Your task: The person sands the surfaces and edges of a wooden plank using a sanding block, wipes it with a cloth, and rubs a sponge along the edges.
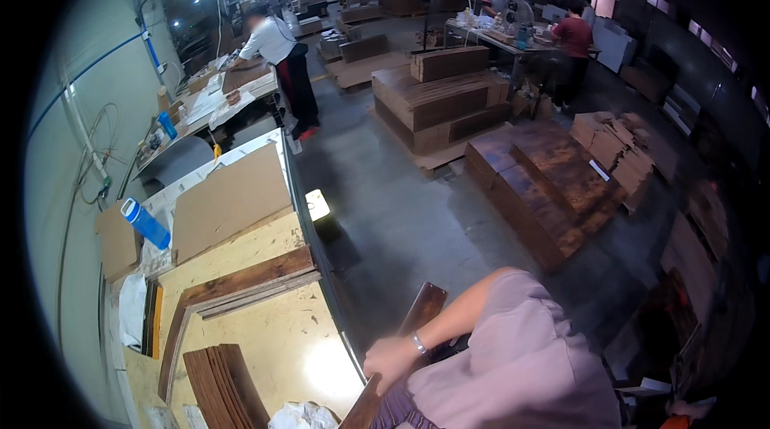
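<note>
My right hand [391,360] is closed round a long, narrow dark-brown wooden board [422,308]. The board slants from the lower edge up past my wrist, beside the edge of the workbench [305,325]. A metal band [419,343] circles that wrist, and a pale pink sleeve [521,341] covers the upper arm. My left hand does not show. On the bench, left of my right hand, a row of brown strips [220,385] stands side by side. A crumpled white cloth or bag [303,415] lies near them. Farther up, brown wooden strips form an angled frame [241,277].
A blue bottle [146,223] and a cardboard sheet [233,204] lie on the bench's far part. Across the floor stand stacked brown panels [553,180] and cartons [437,96]. One person [277,48] works at a far-left table; others [573,40] stand at a far-right table.
</note>
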Demonstrator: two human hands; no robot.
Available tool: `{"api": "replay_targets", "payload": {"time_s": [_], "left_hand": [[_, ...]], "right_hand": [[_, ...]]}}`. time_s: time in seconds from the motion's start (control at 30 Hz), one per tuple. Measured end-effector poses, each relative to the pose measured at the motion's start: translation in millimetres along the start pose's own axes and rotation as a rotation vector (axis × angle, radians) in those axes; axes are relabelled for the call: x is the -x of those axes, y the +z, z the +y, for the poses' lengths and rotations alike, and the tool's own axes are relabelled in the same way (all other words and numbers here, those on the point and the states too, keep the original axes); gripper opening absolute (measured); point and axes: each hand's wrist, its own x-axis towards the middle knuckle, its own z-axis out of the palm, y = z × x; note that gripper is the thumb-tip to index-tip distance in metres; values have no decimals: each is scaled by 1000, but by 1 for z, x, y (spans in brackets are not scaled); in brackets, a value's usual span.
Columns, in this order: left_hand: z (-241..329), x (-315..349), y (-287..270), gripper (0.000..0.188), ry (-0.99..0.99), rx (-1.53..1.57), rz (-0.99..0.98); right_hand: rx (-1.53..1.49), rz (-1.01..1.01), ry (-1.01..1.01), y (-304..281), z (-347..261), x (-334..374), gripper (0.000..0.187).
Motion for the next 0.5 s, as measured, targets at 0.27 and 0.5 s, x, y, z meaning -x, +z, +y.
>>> {"api": "replay_targets", "payload": {"time_s": [0.27,0.5], "left_hand": [[9,-24,6,23,-195,-188,-161],[66,-46,21,30,-21,-619,-404]], "right_hand": [[23,1,7,-9,22,-12,45],[-40,-52,47,-29,38,-27,50]]}}
